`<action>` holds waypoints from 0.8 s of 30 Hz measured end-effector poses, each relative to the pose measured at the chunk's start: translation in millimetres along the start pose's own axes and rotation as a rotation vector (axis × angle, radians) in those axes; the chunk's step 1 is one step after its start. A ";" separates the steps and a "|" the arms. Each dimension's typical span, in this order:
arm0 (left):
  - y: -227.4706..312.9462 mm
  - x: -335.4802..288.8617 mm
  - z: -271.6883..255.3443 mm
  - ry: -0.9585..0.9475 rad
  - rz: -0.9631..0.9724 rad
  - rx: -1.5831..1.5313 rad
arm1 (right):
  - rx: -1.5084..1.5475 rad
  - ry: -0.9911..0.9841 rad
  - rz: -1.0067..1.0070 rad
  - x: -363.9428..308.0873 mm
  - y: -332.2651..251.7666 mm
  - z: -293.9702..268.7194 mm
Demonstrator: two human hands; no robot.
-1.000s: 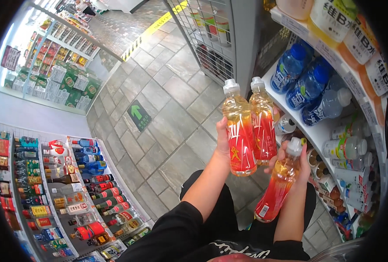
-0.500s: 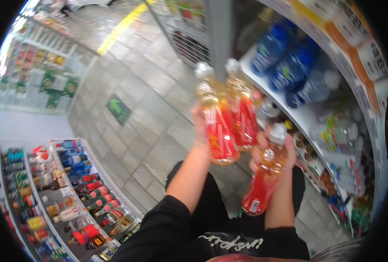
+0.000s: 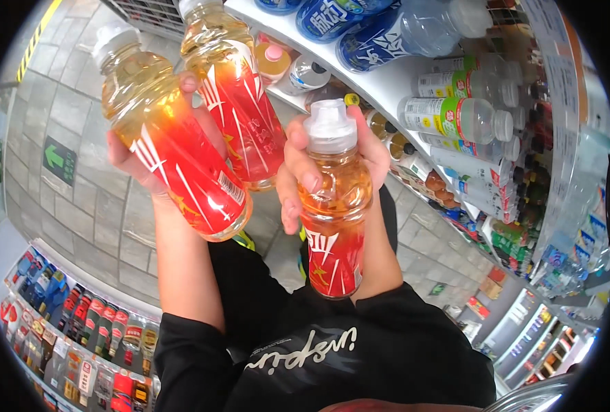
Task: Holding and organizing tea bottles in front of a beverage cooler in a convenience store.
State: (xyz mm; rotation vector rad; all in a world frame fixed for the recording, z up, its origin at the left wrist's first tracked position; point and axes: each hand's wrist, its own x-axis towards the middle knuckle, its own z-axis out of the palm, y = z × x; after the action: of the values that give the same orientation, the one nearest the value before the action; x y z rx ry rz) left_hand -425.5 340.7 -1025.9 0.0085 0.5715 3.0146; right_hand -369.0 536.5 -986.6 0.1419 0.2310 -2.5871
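My left hand [image 3: 137, 169] is closed round two drink bottles, which tilt side by side. The nearer bottle [image 3: 181, 154] has a red label, amber liquid and a white cap. Its neighbour [image 3: 242, 113] looks the same, and fingers show between the two. A third red-labelled drink bottle [image 3: 334, 237] stands nearly upright in my right hand [image 3: 298, 168], whose fingers wrap its upper part below the clear-white cap. The palms are mostly hidden behind the bottles.
To the right, a white shelf [image 3: 380, 89] carries blue-labelled bottles [image 3: 332, 17] and green-labelled clear bottles [image 3: 442, 117]. More drinks stand on a lower level. At lower left is another stocked bottle shelf [image 3: 88, 350]. A green arrow sign [image 3: 59, 160] lies on the grey tiled floor [image 3: 102, 213].
The view has turned toward the right-hand shelf and the bottles appear larger. Both hands now sit further left in the picture, still holding the same three bottles. The right-hand bottle is more upright.
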 end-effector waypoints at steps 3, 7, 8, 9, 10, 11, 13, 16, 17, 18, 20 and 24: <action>15.3 -10.4 -18.4 -0.229 -0.090 -0.193 | 0.282 -0.212 -0.006 5.8 1.1 1.9; 6.3 -46.2 -8.7 0.038 0.101 -0.223 | 0.120 -0.154 0.069 5.9 -12.1 15.8; 2.7 -66.5 -11.8 0.066 0.110 -0.237 | 0.121 -0.128 0.088 4.5 -13.2 21.5; -2.6 -76.2 10.0 0.151 0.154 -0.078 | 0.117 -0.144 0.096 3.2 -13.9 26.2; -3.4 -82.7 26.3 0.232 0.192 0.090 | 0.118 -0.169 0.101 3.3 -13.7 32.1; -2.2 -86.4 30.0 0.257 0.200 0.083 | 0.106 -0.238 0.127 6.0 -16.1 31.6; -1.1 -94.0 26.4 -0.044 0.059 -0.188 | 0.100 -0.218 0.109 -1.9 -7.6 45.0; -5.0 -135.1 55.1 0.082 0.002 -0.362 | 0.106 -0.227 0.122 -20.9 -3.0 62.9; -3.6 -149.1 63.9 0.128 0.001 -0.362 | 0.102 -0.134 0.110 -28.2 0.0 75.8; -6.6 -160.5 73.2 0.170 -0.006 -0.374 | 0.085 -0.035 0.092 -38.2 -4.1 88.4; -4.0 -208.0 75.0 0.248 -0.043 -0.402 | 0.065 0.026 0.183 -60.0 -10.4 92.2; -0.3 -264.5 132.7 0.360 -0.049 -0.381 | -0.028 0.472 0.178 -101.1 -8.9 138.2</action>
State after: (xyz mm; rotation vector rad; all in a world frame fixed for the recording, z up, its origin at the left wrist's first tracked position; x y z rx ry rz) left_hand -159.2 370.2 -900.2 -0.5664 0.0041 3.0359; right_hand -295.1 568.2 -835.2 0.7314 0.4035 -2.3382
